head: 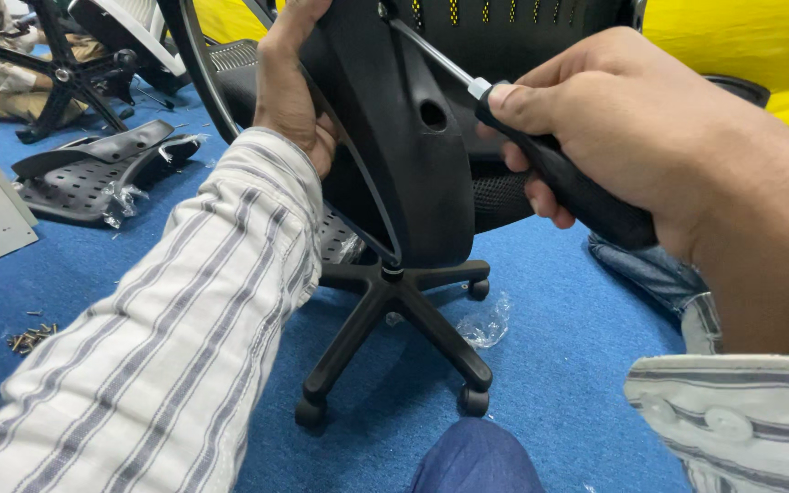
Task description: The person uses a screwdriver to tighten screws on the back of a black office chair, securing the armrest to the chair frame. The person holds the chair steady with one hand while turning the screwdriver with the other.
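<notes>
Right hand (632,137) grips black-handled screwdriver (554,173) (tip at eleven o'clock); left hand (287,87) clasps black plastic chair back (394,155); keep shaft straight.

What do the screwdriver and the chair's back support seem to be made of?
Screwdriver: bright, thin shaft looks like polished metal; the black handle in the right hand looks like matte plastic or rubber. Back support: smooth, moulded black shell with a dull sheen, probably hard plastic; the left hand grips its edge.

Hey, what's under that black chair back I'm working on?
Under the black chair back stands the star base with castors on blue carpet, clear plastic wrap beside it. The seat's underside is mostly hidden.
</notes>
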